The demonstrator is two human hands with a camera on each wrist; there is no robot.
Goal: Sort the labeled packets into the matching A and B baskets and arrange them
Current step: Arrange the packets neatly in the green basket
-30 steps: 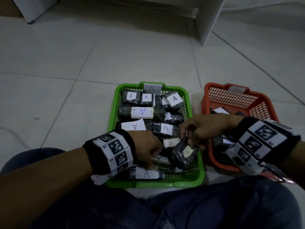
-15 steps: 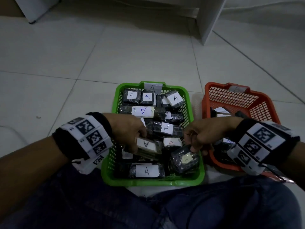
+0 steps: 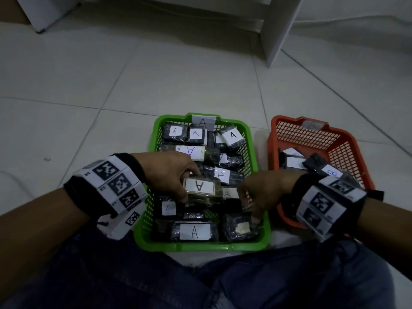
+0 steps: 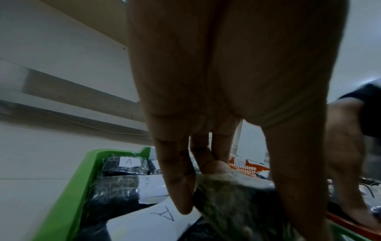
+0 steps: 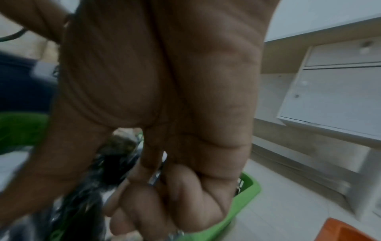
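A green basket (image 3: 200,247) tagged A is packed with several dark wrapped packets bearing white A labels. My left hand (image 3: 178,184) grips one A packet (image 3: 199,186) from its left end, holding it above the basket's middle; in the left wrist view the fingers (image 4: 179,187) and thumb clamp this packet (image 4: 237,203). My right hand (image 3: 254,204) is curled over the basket's near right corner and pinches the wrapper edge of a dark packet (image 3: 238,228) lying there. The right wrist view shows its curled fingers (image 5: 164,187) with shiny film between them.
An orange basket (image 3: 276,134) to the right holds a few packets, one labelled B (image 3: 330,172). Both baskets stand on a pale tiled floor in front of my knees. White furniture stands beyond, with a panel (image 3: 278,30) at the far right.
My left hand has lifted the A packet from the near left of the green basket toward its middle. My right hand has lowered the dark packet into the near right corner.
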